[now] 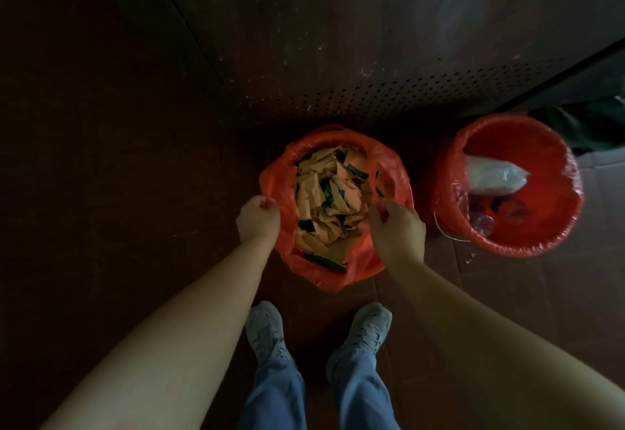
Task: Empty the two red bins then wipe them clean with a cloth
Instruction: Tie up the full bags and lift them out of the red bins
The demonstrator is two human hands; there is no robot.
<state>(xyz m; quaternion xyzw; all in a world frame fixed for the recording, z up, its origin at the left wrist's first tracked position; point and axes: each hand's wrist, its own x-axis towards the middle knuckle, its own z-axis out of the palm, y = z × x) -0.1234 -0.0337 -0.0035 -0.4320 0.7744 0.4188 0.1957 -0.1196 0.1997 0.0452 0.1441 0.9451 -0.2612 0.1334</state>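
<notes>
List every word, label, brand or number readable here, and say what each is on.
No text can be read anywhere.
Paper scraps in the red bag: dark green printed patches with pale marks, too small and blurred to read.
White bag in the other bin: no print visible.
Shoes: no readable logo.

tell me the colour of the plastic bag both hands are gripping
Red-orange: the thin crinkled plastic bag shows best in the head view.
</notes>
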